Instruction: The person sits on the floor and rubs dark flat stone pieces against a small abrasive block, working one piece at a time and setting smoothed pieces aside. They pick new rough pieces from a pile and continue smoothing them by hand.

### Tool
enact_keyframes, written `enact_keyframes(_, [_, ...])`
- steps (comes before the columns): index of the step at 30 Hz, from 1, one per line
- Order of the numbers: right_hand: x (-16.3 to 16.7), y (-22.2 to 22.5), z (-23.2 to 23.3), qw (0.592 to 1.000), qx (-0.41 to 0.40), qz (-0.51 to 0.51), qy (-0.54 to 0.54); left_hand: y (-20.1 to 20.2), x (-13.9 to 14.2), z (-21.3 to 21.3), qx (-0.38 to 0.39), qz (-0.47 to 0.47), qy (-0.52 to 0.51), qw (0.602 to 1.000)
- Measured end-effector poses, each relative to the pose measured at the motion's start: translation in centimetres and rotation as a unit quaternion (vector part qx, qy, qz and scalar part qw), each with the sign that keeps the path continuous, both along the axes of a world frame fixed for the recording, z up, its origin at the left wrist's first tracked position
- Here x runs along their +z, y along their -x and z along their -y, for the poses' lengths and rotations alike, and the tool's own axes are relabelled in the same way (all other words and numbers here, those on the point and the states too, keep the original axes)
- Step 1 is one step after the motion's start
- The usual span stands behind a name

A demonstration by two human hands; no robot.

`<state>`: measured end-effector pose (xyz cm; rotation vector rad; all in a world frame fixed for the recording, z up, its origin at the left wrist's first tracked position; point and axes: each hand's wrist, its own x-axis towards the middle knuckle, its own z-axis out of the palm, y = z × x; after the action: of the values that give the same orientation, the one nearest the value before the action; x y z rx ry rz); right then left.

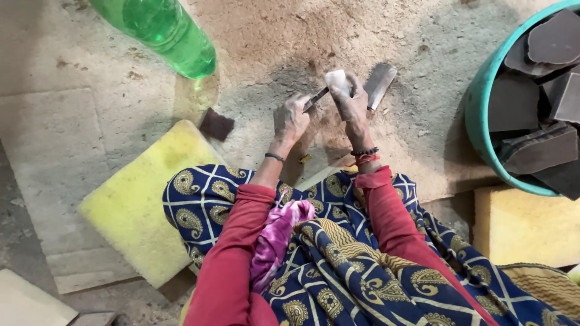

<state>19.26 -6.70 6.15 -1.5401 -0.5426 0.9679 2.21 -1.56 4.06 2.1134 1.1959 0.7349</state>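
My left hand (290, 118) grips a thin metal blade (316, 99) whose tip points up and right onto a small pale block (336, 81). My right hand (353, 102) is wrapped around that pale block, holding it just above the dusty floor. Both hands are coated in brown dust. A flat grey metal blade (379, 84) lies on the ground just right of my right hand. My red sleeves and blue patterned cloth fill the lower middle.
A green plastic bottle (163, 31) lies at top left. A small dark brown piece (215, 125) rests beside a yellow foam pad (136, 202). A teal tub (480, 127) holding dark brown chunks stands at right, with another yellow pad (525, 226) below it.
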Motion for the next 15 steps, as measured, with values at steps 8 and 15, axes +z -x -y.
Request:
enact_keyframes(8, [0.6,1.8,1.5,0.939,0.019,0.340,0.049,0.4,1.6,-0.6,-0.011,-0.019,0.047,0.999])
enact_keyframes(15, [0.8,2.7,-2.0,0.868,0.050,0.482,0.106,0.9,1.8,-0.5,-0.039,-0.009,0.025,0.999])
